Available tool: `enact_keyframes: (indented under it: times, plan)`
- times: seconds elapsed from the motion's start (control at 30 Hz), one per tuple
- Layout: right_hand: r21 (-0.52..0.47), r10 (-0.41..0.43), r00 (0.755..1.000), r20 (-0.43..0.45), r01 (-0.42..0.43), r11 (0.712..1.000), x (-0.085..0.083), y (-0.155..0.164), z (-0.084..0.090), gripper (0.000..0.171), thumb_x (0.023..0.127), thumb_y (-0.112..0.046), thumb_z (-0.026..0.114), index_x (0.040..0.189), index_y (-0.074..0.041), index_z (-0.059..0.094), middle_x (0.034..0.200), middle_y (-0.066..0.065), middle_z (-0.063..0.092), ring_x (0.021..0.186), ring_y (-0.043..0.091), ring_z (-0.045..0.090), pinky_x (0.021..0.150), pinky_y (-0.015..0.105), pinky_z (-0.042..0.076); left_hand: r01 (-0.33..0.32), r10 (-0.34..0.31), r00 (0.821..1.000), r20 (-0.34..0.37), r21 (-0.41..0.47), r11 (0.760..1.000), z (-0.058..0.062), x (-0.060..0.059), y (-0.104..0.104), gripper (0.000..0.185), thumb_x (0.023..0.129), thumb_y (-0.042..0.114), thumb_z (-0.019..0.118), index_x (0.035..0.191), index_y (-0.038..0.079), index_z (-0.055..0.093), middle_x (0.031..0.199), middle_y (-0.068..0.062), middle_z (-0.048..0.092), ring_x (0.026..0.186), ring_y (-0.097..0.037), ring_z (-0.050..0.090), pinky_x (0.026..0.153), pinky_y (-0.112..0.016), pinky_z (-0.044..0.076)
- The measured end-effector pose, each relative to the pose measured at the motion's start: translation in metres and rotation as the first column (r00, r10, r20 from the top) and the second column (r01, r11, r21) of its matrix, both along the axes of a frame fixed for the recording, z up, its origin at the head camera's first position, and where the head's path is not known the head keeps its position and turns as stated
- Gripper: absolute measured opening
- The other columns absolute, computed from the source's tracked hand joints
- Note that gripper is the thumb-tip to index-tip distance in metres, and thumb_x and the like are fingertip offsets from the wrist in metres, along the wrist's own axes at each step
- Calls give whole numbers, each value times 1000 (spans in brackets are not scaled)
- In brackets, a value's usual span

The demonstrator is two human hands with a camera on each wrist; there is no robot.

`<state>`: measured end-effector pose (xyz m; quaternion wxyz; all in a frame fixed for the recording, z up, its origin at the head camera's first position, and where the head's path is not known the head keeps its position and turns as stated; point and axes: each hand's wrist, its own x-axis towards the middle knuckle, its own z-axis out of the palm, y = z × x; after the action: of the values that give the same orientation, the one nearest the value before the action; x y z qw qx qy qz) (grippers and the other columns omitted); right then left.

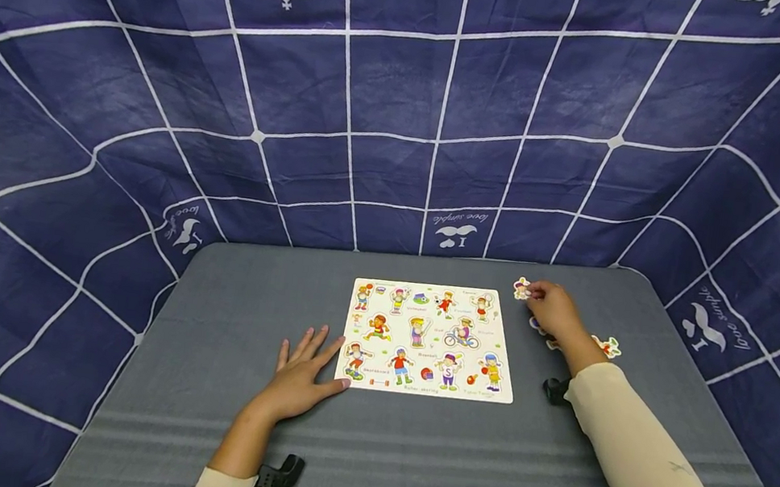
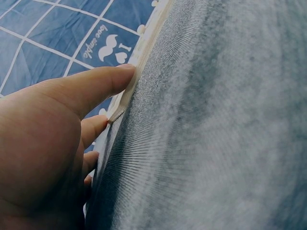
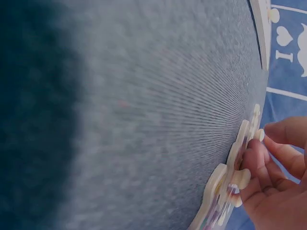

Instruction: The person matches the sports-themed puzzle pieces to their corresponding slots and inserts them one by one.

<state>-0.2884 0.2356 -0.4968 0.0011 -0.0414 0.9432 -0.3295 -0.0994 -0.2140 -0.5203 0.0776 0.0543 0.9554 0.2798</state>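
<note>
While right fingers pinch piece, wrist part-hides others; left fingers, spread, touch board.

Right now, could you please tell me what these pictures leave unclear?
- Head: loose colourful figure-shaped puzzle pieces, partly hidden by the bare right hand and sleeved arm.
- Head: smallest lettering on the white rectangular puzzle board, too tiny.
- Right wrist: dark patch at left edge, blurred.
</note>
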Motion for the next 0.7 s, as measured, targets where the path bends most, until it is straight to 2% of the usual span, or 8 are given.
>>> enact_keyframes:
  times: [0.3,0.7]
  plan:
    - [65,11,999,-53,-8,998,-8,-1,-4,24,92,-6,57,109,5,70,94,18,62,85,32,59,74,36,43,4,-4,1000,1,1,1000,-1,0,-1,80,91,60,65,159,30,35,171,-8,14,160,-34,3,122,-66,-11]
    - [72,5,997,-82,1,997,-14,3,-8,20,87,-6,57,99,2,71,85,14,62,78,29,58,70,31,40,-1,2,999,-44,25,1000,-2,3,0,79,90,55,69,157,26,40,170,-12,21,158,-39,9,121,-68,-8]
